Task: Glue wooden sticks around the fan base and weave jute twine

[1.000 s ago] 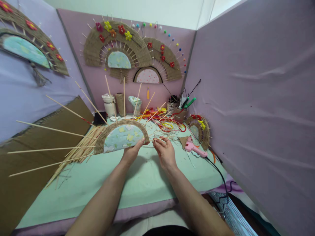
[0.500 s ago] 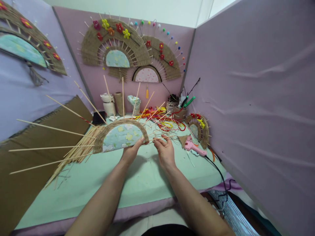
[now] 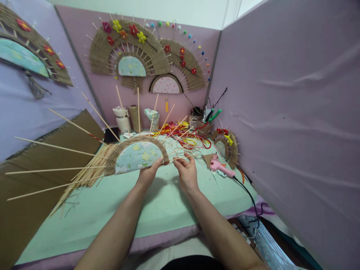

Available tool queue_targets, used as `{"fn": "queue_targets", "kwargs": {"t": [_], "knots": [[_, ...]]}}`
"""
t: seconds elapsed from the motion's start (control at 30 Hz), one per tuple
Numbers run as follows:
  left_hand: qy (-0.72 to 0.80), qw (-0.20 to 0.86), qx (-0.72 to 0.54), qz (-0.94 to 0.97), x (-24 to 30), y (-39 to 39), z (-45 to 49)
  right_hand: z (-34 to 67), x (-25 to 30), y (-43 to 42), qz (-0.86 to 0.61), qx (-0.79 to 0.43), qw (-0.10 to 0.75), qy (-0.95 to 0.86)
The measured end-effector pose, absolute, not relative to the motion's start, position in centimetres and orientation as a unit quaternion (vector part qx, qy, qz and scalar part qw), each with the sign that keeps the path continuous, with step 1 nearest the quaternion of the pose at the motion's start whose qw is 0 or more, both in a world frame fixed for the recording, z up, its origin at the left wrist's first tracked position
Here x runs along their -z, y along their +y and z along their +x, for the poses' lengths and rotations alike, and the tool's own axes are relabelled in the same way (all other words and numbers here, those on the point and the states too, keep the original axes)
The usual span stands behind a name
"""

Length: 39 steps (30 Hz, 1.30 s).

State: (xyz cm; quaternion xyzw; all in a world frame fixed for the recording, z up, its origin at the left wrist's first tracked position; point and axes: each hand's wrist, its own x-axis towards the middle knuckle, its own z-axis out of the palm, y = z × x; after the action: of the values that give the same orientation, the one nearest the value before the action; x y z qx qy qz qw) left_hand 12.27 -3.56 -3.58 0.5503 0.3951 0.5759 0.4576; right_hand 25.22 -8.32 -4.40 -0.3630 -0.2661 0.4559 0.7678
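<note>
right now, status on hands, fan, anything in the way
Left hand gripping half-round fan by lower edge. Right hand at thin stick, hold unclear. Pink glue gun right of both hands, touching neither.

We see a craft workspace: glue gun point(image 3: 222, 167) near the right edge of the counter point(image 3: 168, 210), cords point(image 3: 182, 138) toward its back, flower-trimmed fans point(image 3: 99, 56) on the partition point(image 3: 104, 86).

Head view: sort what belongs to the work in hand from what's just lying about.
In hand:
half-round fan, held in the left hand, right hand just beside it
its radiating sticks
probably the loose stick bundle

Apparently lying about:
pink glue gun
tangled cords
small flowered fan
white jar
</note>
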Motion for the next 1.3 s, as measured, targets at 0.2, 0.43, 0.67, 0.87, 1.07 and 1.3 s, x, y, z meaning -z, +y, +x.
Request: {"fn": "queue_targets", "kwargs": {"t": [0.2,0.43,0.67,0.87,1.07,1.3], "knots": [[0.339,0.524,-0.581,0.522,3.0,-4.0,12.7,25.0,4.1,-8.5,-0.353,-0.447,0.775,-0.274],[0.333,0.538,-0.589,0.503,2.8,-4.3,13.0,24.8,3.8,-8.6,-0.352,-0.438,0.783,-0.269],[0.328,0.549,-0.592,0.491,2.7,-4.4,13.0,25.3,4.2,-8.7,-0.370,-0.429,0.776,-0.277],[0.314,0.553,-0.596,0.490,2.8,-4.3,12.9,25.5,4.3,-8.6,-0.374,-0.429,0.772,-0.282],[0.316,0.554,-0.590,0.496,3.1,-4.2,12.8,26.0,3.3,-9.0,-0.402,-0.437,0.756,-0.277],[0.319,0.559,-0.578,0.501,2.8,-4.3,12.7,26.5,3.3,-9.1,-0.389,-0.467,0.750,-0.260]]}}
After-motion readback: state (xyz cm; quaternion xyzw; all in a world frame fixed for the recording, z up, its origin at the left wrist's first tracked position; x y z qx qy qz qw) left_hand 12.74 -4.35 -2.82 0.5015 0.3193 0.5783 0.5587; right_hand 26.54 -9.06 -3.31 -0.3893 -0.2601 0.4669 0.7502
